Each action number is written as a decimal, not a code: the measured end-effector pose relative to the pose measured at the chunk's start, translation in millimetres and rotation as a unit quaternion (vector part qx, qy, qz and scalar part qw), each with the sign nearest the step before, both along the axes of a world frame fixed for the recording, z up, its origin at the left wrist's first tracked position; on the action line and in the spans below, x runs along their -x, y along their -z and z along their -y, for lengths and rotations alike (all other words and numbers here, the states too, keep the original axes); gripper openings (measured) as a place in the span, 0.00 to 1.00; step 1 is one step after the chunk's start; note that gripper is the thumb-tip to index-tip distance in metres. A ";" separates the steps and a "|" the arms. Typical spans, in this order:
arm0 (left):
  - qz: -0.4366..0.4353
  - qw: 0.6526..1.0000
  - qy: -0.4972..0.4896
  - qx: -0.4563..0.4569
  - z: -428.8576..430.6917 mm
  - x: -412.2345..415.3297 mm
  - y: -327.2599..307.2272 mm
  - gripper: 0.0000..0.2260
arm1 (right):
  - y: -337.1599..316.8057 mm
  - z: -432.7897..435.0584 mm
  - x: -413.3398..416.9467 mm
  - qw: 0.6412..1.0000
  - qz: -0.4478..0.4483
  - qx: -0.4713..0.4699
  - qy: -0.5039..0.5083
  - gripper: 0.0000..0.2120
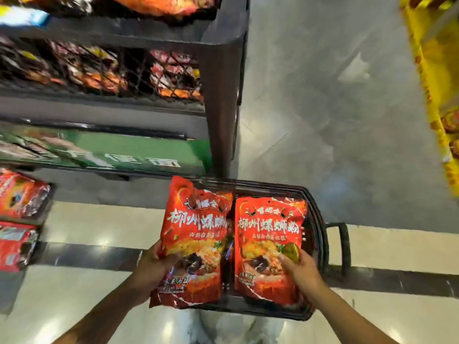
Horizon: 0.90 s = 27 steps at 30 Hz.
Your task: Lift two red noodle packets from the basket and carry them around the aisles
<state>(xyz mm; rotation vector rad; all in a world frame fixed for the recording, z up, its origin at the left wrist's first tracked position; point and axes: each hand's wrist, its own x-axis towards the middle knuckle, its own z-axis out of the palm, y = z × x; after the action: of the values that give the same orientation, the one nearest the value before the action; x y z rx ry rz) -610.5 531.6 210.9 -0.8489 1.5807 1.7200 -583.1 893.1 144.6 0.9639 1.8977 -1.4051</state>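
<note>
Two red noodle packets sit side by side over our black shopping basket (320, 219). Our left hand (154, 266) grips the left packet (196, 234) by its lower left edge, thumb on the printed front and fingers curled behind, holding it tilted so that its top leans toward the shelf. Our right hand (301, 268) holds the right packet (269, 237) near its lower right corner, thumb pressed on the front; this packet lies flatter inside the basket, whose rim shows around its top and right side. The two packets touch along their inner edges. Both carry the same white lettering and a picture of a noodle dish. The basket's handle (344, 247) sticks out to the right, above the pale tiled floor (99, 224). To our left stands a dark store shelf (221, 95) stacked with more red and orange packets, with a green carton (139, 155) on a lower tier. A yellow display (437, 95) runs along the far right.
</note>
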 end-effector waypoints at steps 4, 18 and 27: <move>0.012 1.000 -0.005 -0.010 -12.2 -9.0 48.2 0.28 | 78.7 -7.0 -0.1 1.000 0.028 0.000 0.011 0.10; 0.069 0.996 0.022 0.053 -53.3 3.9 162.8 0.15 | 210.7 -9.1 31.4 0.989 0.136 0.026 0.052 0.07; 0.157 0.985 0.025 0.062 -50.4 21.5 250.2 0.18 | 233.0 -4.3 24.8 0.991 0.089 -0.100 0.023 0.23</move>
<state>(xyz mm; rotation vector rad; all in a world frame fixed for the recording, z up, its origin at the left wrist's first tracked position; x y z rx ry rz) -632.0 582.1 -39.3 -1.0753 1.4889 1.3851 -607.8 897.5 -88.4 1.1946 1.9179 -1.1272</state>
